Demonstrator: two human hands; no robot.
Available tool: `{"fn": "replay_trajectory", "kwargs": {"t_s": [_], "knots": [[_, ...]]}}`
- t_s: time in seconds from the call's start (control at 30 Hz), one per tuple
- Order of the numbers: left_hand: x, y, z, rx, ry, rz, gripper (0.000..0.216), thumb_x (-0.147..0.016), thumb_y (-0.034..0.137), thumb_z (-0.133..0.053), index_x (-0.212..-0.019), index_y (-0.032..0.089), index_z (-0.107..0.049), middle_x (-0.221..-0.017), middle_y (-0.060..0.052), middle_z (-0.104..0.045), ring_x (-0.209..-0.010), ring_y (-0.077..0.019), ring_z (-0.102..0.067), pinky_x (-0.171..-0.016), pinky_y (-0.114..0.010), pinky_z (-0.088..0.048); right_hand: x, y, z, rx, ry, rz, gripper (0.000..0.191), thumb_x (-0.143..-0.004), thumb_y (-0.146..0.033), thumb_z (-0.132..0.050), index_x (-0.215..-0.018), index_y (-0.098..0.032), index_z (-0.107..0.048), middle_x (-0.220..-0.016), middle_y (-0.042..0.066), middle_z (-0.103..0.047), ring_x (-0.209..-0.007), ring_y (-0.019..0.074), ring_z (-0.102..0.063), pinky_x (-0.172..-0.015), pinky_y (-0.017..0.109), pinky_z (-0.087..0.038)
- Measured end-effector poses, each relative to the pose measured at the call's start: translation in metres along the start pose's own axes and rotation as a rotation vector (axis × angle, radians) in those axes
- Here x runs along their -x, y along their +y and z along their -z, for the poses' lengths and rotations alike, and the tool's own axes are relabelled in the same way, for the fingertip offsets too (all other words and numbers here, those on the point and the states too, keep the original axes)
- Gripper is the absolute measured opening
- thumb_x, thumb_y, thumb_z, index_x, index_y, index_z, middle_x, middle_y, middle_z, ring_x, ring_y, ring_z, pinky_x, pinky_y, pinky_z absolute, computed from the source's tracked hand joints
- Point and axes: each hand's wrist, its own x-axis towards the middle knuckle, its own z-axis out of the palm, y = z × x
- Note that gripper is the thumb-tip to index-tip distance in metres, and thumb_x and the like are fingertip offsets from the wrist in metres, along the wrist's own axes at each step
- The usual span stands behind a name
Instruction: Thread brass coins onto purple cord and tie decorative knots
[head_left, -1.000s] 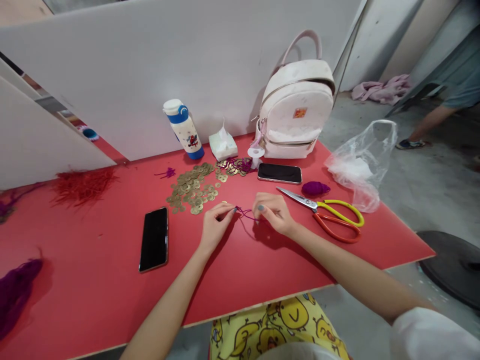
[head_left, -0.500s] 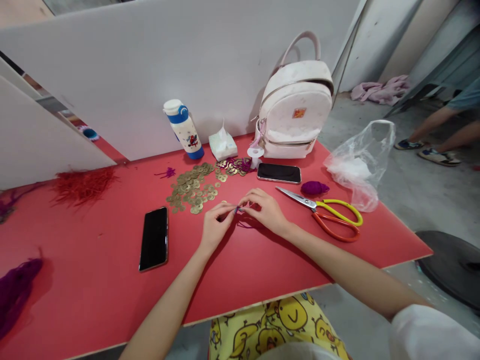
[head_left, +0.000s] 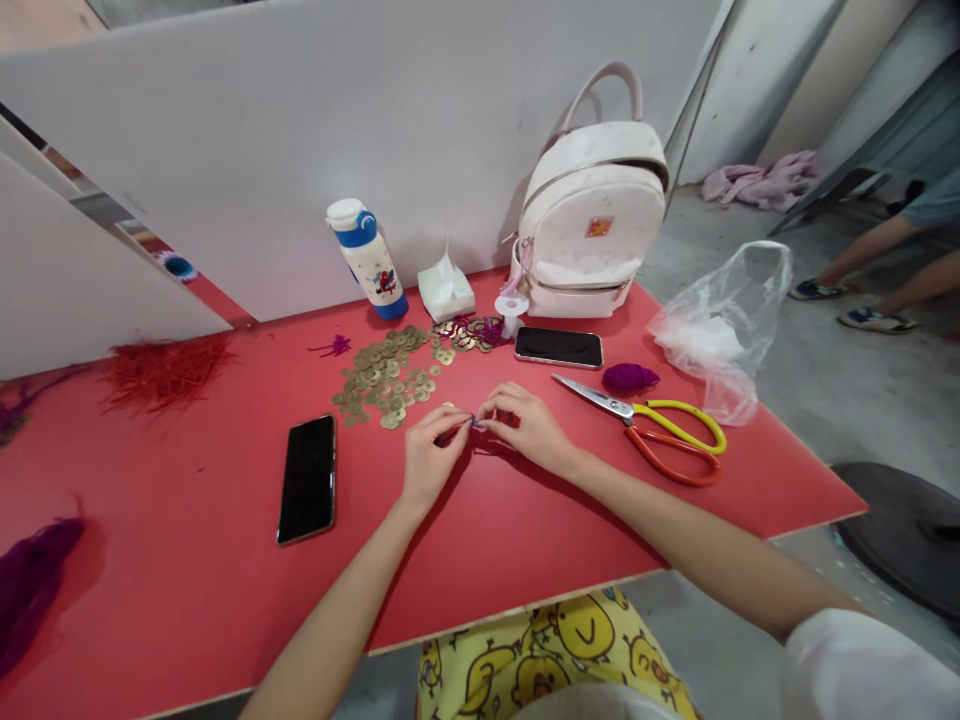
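Left hand and right hand pinched purple thread, each grip closed at the fingertips; so fine a strand could've slipped with any slackening!

Purple thread — mostly hidden

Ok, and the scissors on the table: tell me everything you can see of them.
The scissors have tapering, silvery metal blades, seemingly closed, and two large loops that look plastic-coated, one yellow, one orange-red. They lie flat on the red tabletop, to the right of the right hand, tips pointing away and leftward. No hand touches them.
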Motion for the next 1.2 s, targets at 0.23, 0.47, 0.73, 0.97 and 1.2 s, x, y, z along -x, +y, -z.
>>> {"fn": "replay_trajectory", "kwargs": {"t_s": [0.23,0.47,0.73,0.97,1.2], "knots": [[0.0007,-0.0012,0.0006,-0.012,0.004,0.005,0.015,-0.084,0.022,-0.062,-0.079,0.018,-0.075,-0.083,-0.006,-0.071,-0.074,-0.0163,-0.065,-0.070,-0.027,-0.052,0.0006,-0.0010,0.0007,-0.002,-0.013,0.042,0.012,-0.090,-0.027,-0.063,-0.083,-0.021,-0.070,-0.078,0.004,-0.061,-0.076,0.0175,-0.053,-0.071,0.031,-0.044],[-0.0014,-0.0031,0.0022,0.037,0.024,0.054,0.015,-0.083,0.027,-0.064,-0.080,0.018,-0.076,-0.080,-0.005,-0.070,-0.058,-0.0111,-0.055,-0.054,-0.023,-0.043,-0.0005,0.0009,0.0039,-0.016,0.033,0.027,0.014,-0.090,-0.032,-0.062,-0.087,-0.022,-0.071,-0.083,0.005,-0.063,-0.081,0.0188,-0.055,-0.071,0.032,-0.045],[-0.0013,0.0007,0.0016,0.081,-0.022,0.050,0.015,-0.083,0.026,-0.063,-0.081,0.018,-0.076,-0.080,-0.006,-0.071,-0.066,-0.0142,-0.061,-0.058,-0.024,-0.045,-0.0008,0.0014,0.0042,-0.034,0.012,0.010,0.014,-0.091,-0.031,-0.060,-0.088,-0.021,-0.069,-0.085,0.005,-0.062,-0.081,0.0183,-0.055,-0.071,0.031,-0.045],[-0.0020,0.0014,0.0006,0.103,-0.054,0.037,0.013,-0.083,0.025,-0.065,-0.081,0.019,-0.077,-0.082,-0.007,-0.073,-0.079,-0.0175,-0.065,-0.072,-0.028,-0.051,-0.0043,0.0028,0.0051,-0.075,0.009,-0.054,0.013,-0.090,-0.026,-0.061,-0.080,-0.019,-0.064,-0.078,0.002,-0.058,-0.072,0.0151,-0.051,-0.067,0.028,-0.041],[-0.0029,-0.0032,0.0001,0.094,-0.039,0.066,0.014,-0.082,0.024,-0.064,-0.083,0.017,-0.076,-0.084,-0.006,-0.072,-0.069,-0.0140,-0.063,-0.057,-0.023,-0.046,-0.0048,0.0047,0.0058,-0.118,0.047,-0.125,0.010,-0.092,-0.022,-0.052,-0.086,-0.019,-0.059,-0.087,0.002,-0.056,-0.078,0.0151,-0.054,-0.073,0.029,-0.043]]}}
